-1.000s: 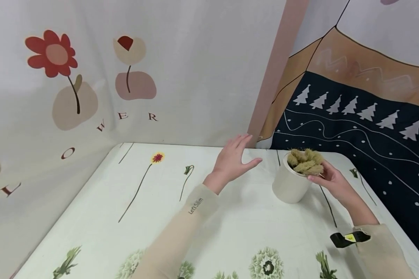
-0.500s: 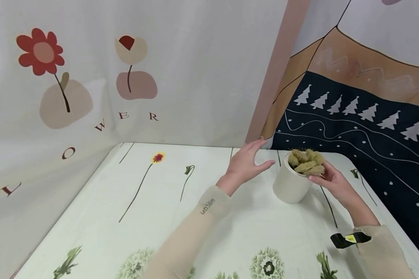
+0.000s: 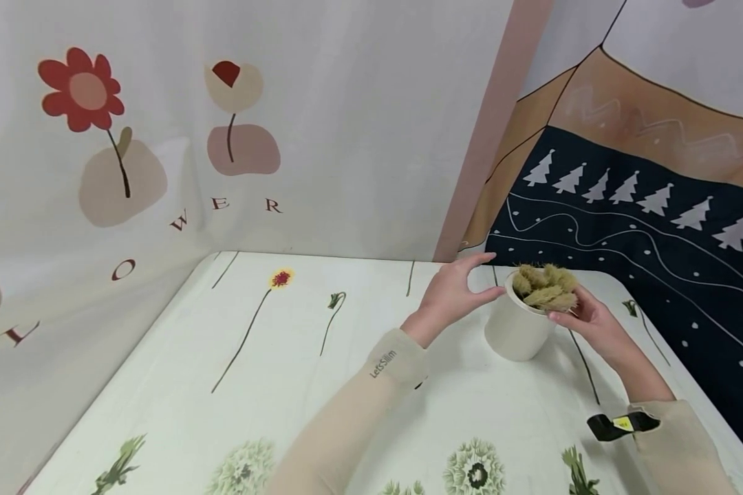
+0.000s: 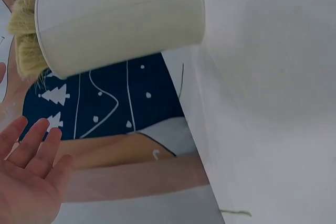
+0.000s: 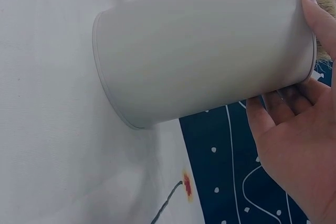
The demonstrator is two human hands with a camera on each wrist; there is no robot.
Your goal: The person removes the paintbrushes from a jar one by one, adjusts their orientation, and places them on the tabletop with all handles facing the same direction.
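A white cylindrical pot (image 3: 512, 334) stands on the right part of the table, filled with fuzzy yellow-green dried grass heads (image 3: 546, 289). My right hand (image 3: 597, 328) grips the pot at its upper right edge; the right wrist view shows the thumb (image 5: 315, 17) at the rim and the other fingers curled against the side. To the left of the pot, my left hand (image 3: 448, 295) is held with fingers spread and thumb pointing toward the rim. In the left wrist view a gap separates that hand (image 4: 31, 179) from the pot.
A white cloth (image 3: 272, 412) printed with flowers and stems covers the table. Behind it hang a pale curtain (image 3: 359, 137) with flower prints and a dark blue fabric (image 3: 631, 234) with white trees. A black strap (image 3: 613, 426) sits at the right sleeve cuff.
My left hand has moved right, from mid-table to close beside the pot. My right hand and the pot have stayed in place.
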